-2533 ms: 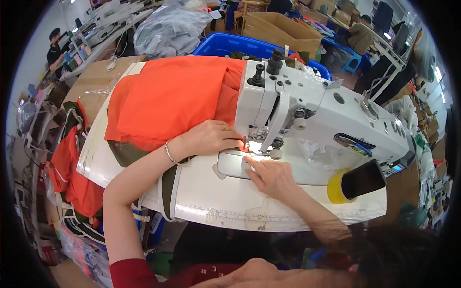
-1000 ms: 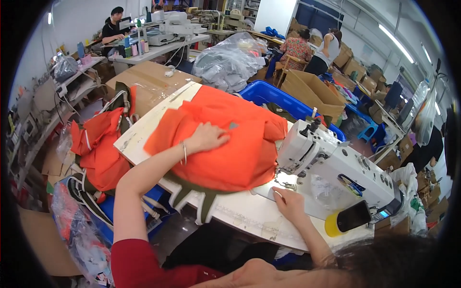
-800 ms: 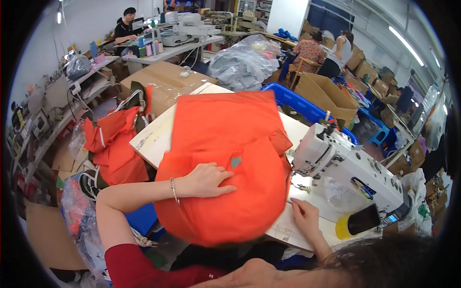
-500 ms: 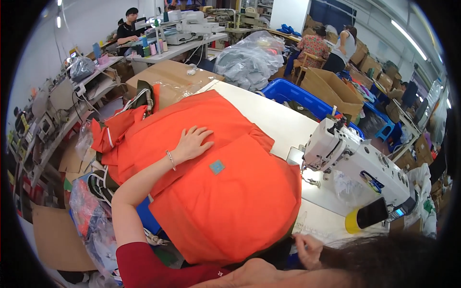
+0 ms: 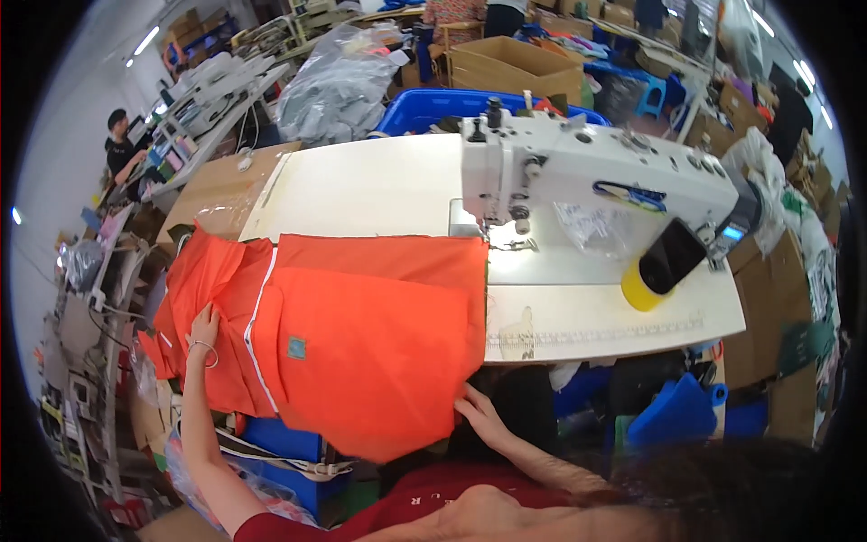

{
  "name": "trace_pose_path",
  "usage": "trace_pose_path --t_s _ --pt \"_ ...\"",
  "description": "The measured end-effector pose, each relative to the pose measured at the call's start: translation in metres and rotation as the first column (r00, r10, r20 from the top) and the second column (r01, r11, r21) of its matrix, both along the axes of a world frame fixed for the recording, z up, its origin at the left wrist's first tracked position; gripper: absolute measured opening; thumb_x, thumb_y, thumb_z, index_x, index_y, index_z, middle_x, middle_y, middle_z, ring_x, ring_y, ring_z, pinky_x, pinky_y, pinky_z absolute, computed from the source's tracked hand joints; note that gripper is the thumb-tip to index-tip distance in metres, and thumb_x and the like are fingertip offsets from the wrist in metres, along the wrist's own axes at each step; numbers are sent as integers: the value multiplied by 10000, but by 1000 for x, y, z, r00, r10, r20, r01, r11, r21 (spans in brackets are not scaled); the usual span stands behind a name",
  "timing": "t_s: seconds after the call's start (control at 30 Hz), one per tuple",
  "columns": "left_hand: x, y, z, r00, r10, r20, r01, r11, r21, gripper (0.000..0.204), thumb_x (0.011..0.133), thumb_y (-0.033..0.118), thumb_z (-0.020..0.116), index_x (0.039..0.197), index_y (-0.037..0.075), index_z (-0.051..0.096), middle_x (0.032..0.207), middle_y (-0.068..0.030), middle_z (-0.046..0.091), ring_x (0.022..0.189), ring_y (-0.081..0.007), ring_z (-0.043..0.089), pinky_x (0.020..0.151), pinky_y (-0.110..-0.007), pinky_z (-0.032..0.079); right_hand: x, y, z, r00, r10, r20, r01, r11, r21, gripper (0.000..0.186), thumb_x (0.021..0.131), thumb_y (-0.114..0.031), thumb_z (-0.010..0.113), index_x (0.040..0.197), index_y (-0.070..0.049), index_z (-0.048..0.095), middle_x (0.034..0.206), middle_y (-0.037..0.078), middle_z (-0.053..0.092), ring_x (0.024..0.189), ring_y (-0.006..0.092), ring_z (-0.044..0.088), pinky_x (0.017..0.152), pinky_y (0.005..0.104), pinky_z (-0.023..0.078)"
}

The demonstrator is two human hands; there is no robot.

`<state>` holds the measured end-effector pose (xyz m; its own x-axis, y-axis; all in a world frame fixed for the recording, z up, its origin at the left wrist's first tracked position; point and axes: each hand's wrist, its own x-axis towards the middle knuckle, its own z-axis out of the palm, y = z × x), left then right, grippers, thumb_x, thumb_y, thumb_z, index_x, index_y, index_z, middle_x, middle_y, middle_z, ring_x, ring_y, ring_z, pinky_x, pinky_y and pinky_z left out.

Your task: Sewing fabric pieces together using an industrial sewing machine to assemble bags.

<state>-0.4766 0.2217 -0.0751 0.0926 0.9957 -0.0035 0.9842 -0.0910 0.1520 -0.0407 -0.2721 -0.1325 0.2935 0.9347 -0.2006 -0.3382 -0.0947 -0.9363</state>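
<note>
A large orange cloth piece (image 5: 379, 352) with a small grey-green patch and a white cord lies over the near left of the sewing table (image 5: 361, 185). My left hand (image 5: 201, 334), with a bracelet at the wrist, has its fingers closed on the bunched left part of the cloth. At the near right corner, my right hand (image 5: 477, 414) grips the cloth's edge; some of its fingers are hidden underneath. The far right edge of the cloth lies beside the needle area of a white sewing machine (image 5: 587, 167), whose lamp is lit.
A phone (image 5: 673, 256) leans on a yellow roll (image 5: 639, 289) at the table's right. Behind the table stand a blue tub (image 5: 415, 110), an open cardboard box (image 5: 515, 68) and a grey plastic-wrapped bundle (image 5: 336, 95). A person (image 5: 122, 154) sits at the far left.
The view has swung right. My left hand, flat on the cloth before, now grasps its left part. The cloth has turned, with its white cord now showing. My right hand still holds the near edge.
</note>
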Motion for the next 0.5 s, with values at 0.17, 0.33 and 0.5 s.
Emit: trace_pose_path --t_s 0.17,0.33,0.5 --pt "157 -52 70 835 -544 -83 514 718 469 519 858 190 645 1330 24 504 1338 -210 531 1243 -362 502 1052 -474 385 8 0 -10 977 -208 54 201 973 110 508 910 -153 620 1350 39 454 1297 108 556 1203 196 509 1032 328 381" --pt "348 -209 104 396 -918 -32 830 342 440 477 844 206 672 1277 44 552 1373 -142 502 1300 -330 437 1091 -472 337 14 -6 9 995 -66 -69 70 996 60 402 904 -204 683 1224 21 588 1038 52 675 927 103 613 820 264 485" --pt "425 -272 78 171 -984 -51 936 146 320 518 883 273 639 1335 62 497 1407 -127 476 1341 -318 405 1136 -502 267 -15 -10 21 986 52 -158 -56 998 -25 325 933 -280 671 958 39 722 844 5 696 777 35 581 668 217 487"
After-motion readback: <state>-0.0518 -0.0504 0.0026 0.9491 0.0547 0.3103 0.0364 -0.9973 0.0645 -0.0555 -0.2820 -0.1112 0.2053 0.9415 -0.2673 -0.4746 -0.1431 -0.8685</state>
